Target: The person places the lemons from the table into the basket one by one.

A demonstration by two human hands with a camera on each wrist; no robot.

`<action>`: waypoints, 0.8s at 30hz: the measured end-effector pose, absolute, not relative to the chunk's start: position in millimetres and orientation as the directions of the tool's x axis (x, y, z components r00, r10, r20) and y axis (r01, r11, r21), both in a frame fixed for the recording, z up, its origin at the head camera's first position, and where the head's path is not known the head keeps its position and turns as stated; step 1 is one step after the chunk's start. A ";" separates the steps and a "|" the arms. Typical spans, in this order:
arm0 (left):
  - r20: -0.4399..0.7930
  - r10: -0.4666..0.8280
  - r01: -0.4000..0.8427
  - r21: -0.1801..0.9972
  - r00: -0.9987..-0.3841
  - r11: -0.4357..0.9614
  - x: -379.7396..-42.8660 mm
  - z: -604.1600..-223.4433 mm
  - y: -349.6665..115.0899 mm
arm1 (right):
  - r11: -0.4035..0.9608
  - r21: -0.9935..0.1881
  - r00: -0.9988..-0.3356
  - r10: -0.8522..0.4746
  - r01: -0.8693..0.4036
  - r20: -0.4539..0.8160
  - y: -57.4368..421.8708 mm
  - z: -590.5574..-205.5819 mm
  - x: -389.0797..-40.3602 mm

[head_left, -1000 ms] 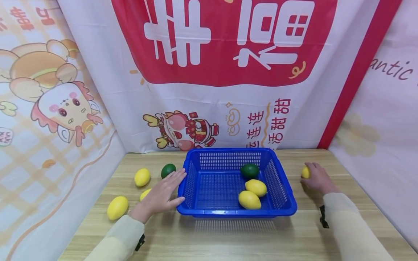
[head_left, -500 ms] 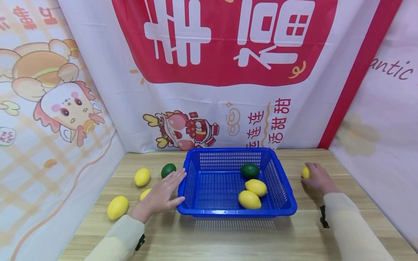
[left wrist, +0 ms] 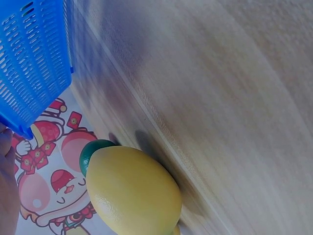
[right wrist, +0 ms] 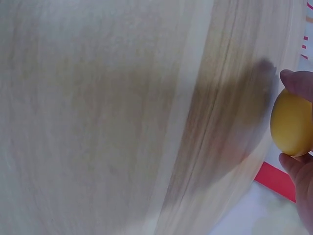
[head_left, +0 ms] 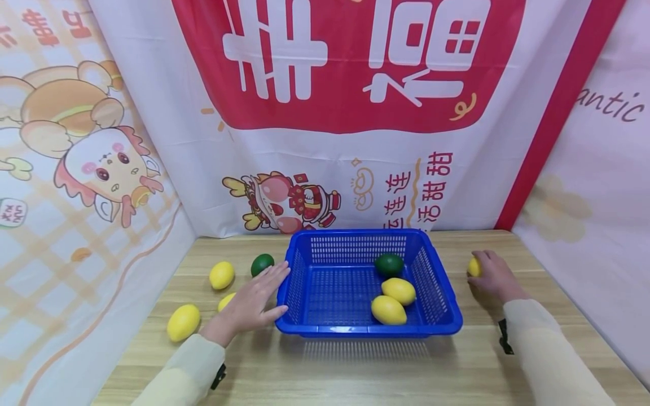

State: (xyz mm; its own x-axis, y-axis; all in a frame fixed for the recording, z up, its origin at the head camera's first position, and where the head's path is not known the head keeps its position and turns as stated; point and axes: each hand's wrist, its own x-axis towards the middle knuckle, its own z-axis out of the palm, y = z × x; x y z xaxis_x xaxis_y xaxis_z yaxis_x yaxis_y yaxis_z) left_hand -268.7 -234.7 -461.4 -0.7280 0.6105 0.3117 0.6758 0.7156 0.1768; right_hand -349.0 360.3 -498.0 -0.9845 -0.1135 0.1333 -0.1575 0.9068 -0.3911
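A blue plastic basket (head_left: 332,330) stands mid-table, with one green lemon-shaped fruit (head_left: 389,265) and two lemons (head_left: 389,310) inside on its right. My left hand (head_left: 256,299) rests on the basket's left rim, fingers straight. To the right of the basket, my right hand (head_left: 495,277) grips a lemon (head_left: 474,267) at the table. In the right wrist view, thumb and finger pinch that lemon (right wrist: 291,122) from two sides. Near the left hand lie another green fruit (head_left: 262,265) and a lemon (head_left: 225,301) partly hidden behind the hand.
Two more lemons lie on the table's left, one farther back (head_left: 222,275) and one near the left wrist (head_left: 184,322). Printed cloth walls (head_left: 203,186) enclose the wooden table (head_left: 355,378) at the back and both sides.
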 end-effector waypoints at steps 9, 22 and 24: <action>0.327 0.621 0.687 0.147 -0.712 0.711 -269.1 -462.7 -234.9 | 0.891 -0.329 -0.927 -0.212 -0.313 0.308 361.6 -492.0 -345.1; 0.316 0.618 0.683 0.164 -0.720 0.711 -268.1 -461.2 -234.6 | 0.877 -0.115 -0.790 -0.354 -0.466 0.500 360.7 -483.3 -346.7; 0.304 0.617 0.678 0.164 -0.726 0.717 -268.1 -461.0 -234.6 | 0.859 -0.062 -0.739 -0.399 -0.509 0.543 361.1 -482.0 -347.5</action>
State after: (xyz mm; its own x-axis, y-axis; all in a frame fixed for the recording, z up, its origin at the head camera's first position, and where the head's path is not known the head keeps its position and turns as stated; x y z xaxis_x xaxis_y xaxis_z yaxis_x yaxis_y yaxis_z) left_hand -268.1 -234.6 -461.0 -0.7257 0.6173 0.3040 0.6781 0.7166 0.1636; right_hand -347.5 361.1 -482.0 -0.7392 -0.3987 0.5428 -0.5086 0.8588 -0.0617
